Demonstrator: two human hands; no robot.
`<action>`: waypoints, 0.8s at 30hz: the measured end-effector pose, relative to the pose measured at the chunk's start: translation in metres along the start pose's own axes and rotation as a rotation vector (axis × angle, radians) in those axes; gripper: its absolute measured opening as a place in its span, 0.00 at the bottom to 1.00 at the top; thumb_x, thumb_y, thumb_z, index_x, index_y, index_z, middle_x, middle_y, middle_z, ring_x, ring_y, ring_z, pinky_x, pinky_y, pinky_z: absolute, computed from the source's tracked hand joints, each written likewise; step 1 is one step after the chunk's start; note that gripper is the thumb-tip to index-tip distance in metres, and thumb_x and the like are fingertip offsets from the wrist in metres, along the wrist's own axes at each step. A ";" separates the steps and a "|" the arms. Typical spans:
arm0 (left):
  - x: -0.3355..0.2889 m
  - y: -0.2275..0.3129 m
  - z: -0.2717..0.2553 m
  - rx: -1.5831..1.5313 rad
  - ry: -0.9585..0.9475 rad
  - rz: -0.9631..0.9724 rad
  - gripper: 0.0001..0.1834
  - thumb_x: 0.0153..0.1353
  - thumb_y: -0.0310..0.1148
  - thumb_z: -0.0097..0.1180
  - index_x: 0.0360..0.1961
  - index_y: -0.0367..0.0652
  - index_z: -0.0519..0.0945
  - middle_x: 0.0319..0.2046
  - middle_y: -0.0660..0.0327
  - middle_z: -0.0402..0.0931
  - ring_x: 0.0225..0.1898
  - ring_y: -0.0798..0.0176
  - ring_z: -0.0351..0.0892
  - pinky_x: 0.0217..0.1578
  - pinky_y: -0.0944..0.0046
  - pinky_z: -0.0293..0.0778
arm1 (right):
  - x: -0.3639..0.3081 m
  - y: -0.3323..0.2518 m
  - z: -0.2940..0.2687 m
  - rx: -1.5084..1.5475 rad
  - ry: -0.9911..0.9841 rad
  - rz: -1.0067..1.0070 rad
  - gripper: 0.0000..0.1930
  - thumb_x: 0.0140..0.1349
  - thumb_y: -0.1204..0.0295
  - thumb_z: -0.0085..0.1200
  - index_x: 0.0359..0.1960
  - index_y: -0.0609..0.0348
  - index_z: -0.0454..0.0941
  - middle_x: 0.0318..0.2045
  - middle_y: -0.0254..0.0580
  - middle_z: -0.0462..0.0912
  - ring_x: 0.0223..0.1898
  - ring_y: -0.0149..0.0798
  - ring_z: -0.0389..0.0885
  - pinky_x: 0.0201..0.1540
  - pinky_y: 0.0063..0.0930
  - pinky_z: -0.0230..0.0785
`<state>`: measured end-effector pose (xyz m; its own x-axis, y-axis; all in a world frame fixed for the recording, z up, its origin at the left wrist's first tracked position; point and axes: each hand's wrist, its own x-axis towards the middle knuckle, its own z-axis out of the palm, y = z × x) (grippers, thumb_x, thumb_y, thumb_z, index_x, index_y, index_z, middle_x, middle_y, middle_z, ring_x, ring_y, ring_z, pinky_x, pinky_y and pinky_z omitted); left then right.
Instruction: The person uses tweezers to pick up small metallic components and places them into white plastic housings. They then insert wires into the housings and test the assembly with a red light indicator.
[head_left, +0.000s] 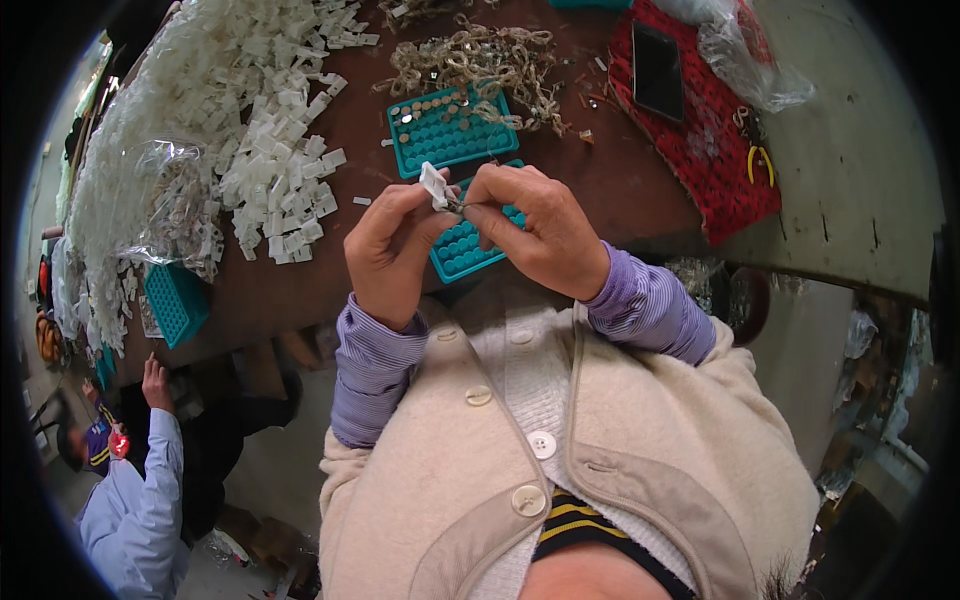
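Above the near teal tray [462, 256], my two hands meet at chest height. My left hand [388, 245] pinches a small white plastic card [435, 186] between thumb and fingers, tilted upward. My right hand [530, 215] closes thumb against forefinger at the card's lower end, on a small dark piece too hidden to name. Just beyond my fingers lies another teal tray [410, 160] with rows of round pockets, several holding small round pieces.
White plastic cards [290, 190] heap up at the left, beside a clear bag [180, 200] and a teal basket [176, 305]. Tangled beige cords [470, 62] lie at the back. On the right are a red cloth [690, 150], phone [657, 70] and yellow-handled pliers [761, 166]. Another person's sleeve [165, 460] shows lower left.
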<state>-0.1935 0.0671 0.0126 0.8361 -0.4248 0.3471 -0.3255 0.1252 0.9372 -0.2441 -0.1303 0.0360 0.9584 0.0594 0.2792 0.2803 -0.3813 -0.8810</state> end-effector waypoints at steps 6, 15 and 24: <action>0.003 0.004 -0.029 -0.026 -0.174 -0.201 0.17 0.62 0.14 0.69 0.50 0.35 0.79 0.43 0.62 0.83 0.45 0.73 0.82 0.46 0.69 0.79 | 0.009 -0.006 -0.012 -0.003 -0.162 -0.083 0.02 0.67 0.77 0.57 0.35 0.58 0.78 0.18 0.44 0.79 0.22 0.49 0.83 0.27 0.43 0.71; 0.005 -0.002 -0.018 -0.220 -0.166 -0.194 0.19 0.61 0.12 0.70 0.50 0.36 0.78 0.41 0.63 0.81 0.43 0.71 0.83 0.47 0.68 0.81 | 0.007 -0.008 -0.018 -0.144 -0.213 -0.164 0.04 0.64 0.77 0.59 0.33 0.59 0.76 0.18 0.45 0.79 0.21 0.51 0.82 0.25 0.43 0.71; 0.003 0.033 0.013 0.369 -0.127 -0.264 0.11 0.70 0.25 0.68 0.48 0.36 0.78 0.33 0.66 0.81 0.34 0.75 0.78 0.31 0.72 0.74 | -0.006 -0.002 -0.034 -0.424 0.002 -0.370 0.06 0.59 0.77 0.64 0.33 0.56 0.78 0.24 0.38 0.81 0.32 0.44 0.83 0.53 0.43 0.73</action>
<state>-0.2077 0.0582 0.0441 0.8581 -0.5087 0.0702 -0.2637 -0.3192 0.9103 -0.2520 -0.1607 0.0492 0.8003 0.2577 0.5414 0.5506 -0.6732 -0.4935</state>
